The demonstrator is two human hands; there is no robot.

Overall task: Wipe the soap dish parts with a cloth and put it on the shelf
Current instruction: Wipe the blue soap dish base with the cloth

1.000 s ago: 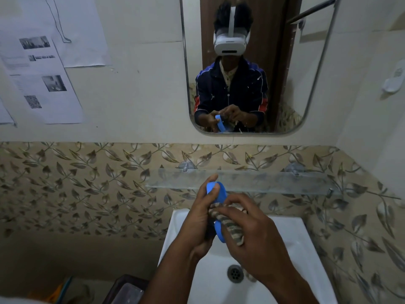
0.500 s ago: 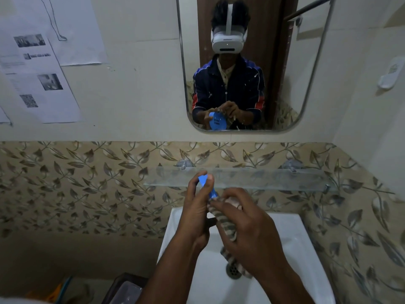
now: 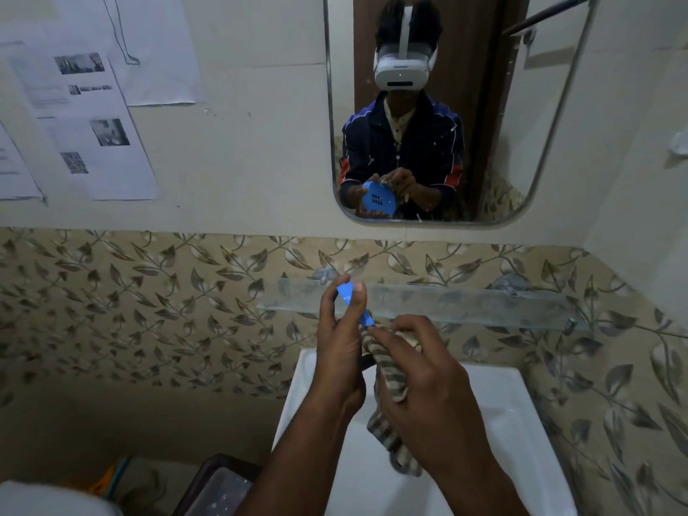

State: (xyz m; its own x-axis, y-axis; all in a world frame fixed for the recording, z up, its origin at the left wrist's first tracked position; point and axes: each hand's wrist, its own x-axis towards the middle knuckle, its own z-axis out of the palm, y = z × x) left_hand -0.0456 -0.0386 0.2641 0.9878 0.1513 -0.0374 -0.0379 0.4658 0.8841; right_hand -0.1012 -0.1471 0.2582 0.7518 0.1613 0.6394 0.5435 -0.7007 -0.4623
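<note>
Left hand (image 3: pixel 340 351) pinches blue soap dish insert (image 3: pixel 352 301) edge-on, thumb against forefinger. Right hand (image 3: pixel 420 389), fingers curled around striped cloth (image 3: pixel 387 385), presses it to insert's lower edge.

You have the flat blue plastic soap dish part (image 3: pixel 352 305) standing on edge, nearly edge-on to you, above the 11 o'clock corner of the basin. The mirror shows its round face with a small grid of drain holes. The brown-and-cream striped cloth (image 3: pixel 389 381) touches its lower end at 5 o'clock and hangs down bunched. The clear glass shelf (image 3: pixel 465 303) runs behind, toward 3 o'clock.
</note>
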